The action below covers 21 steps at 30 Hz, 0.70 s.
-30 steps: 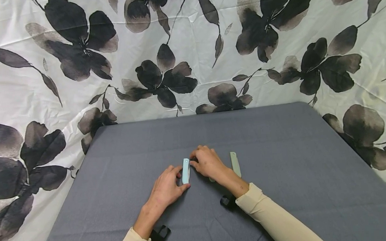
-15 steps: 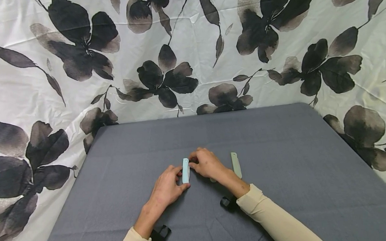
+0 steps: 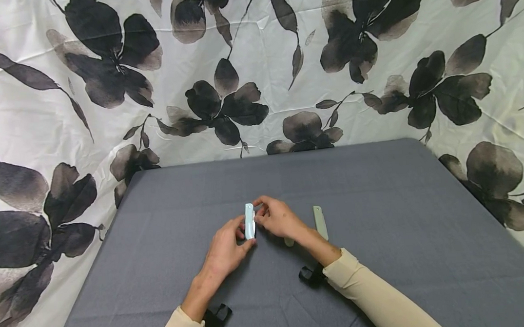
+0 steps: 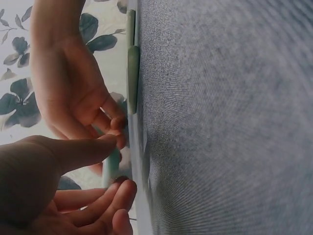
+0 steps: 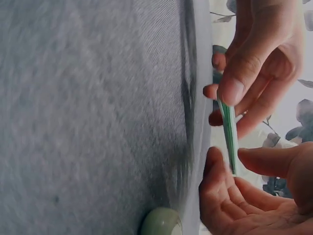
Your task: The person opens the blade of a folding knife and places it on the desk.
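Observation:
A light blue folding knife (image 3: 249, 221), with a white blade edge along its right side, is held upright in the head view between both hands. My left hand (image 3: 225, 248) grips it, thumb at its near end and fingers along its left side. My right hand (image 3: 278, 217) has its thumb and fingers curled at the far part of the knife, on the blade side. In the right wrist view the slotted edge of the knife (image 5: 228, 132) runs from the left thumb down between the right thumb and fingers.
A pale green, slim handle (image 3: 319, 223) lies on the grey cloth-covered table (image 3: 377, 192) right of the right hand. Another green piece (image 3: 289, 242) shows partly under the right wrist. A floral sheet (image 3: 257, 61) hangs behind the table.
Both hands and the folding knife have shifted slightly away from the person and up. The right fingers now sit closer against the blade side. The green pieces have stayed put.

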Each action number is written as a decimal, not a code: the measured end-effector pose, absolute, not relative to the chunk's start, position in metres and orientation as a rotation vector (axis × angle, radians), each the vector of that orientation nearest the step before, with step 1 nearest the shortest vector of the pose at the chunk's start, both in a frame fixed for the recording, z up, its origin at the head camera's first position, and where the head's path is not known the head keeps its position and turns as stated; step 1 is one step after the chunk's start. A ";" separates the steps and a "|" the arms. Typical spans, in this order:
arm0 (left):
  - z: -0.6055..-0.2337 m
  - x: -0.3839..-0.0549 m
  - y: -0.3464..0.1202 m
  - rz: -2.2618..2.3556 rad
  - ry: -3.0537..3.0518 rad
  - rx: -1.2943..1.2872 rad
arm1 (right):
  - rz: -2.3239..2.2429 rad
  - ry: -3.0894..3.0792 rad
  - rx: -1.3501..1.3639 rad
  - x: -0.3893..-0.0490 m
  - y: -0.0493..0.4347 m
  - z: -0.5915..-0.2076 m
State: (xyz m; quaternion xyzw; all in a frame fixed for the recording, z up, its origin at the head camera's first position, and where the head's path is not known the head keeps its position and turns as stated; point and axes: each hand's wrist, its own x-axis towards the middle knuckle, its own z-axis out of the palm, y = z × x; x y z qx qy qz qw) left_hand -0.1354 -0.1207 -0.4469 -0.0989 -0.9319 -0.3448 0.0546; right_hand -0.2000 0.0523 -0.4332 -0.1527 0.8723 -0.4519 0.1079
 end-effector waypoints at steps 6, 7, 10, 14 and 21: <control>-0.445 -0.137 -0.118 -1.094 -2.782 -0.268 | -1.561 2.395 -0.403 -0.200 0.051 -0.433; -0.444 -0.137 -0.117 -1.105 -2.775 -0.263 | -1.596 2.374 -0.398 -0.201 0.051 -0.433; -0.443 -0.139 -0.116 -1.120 -2.758 -0.253 | -1.681 2.323 -0.383 -0.202 0.051 -0.433; -0.442 -0.140 -0.115 -1.142 -2.739 -0.245 | -1.736 2.284 -0.364 -0.204 0.053 -0.433; -0.439 -0.142 -0.111 -1.211 -2.725 -0.230 | -1.791 2.232 -0.364 -0.208 0.057 -0.435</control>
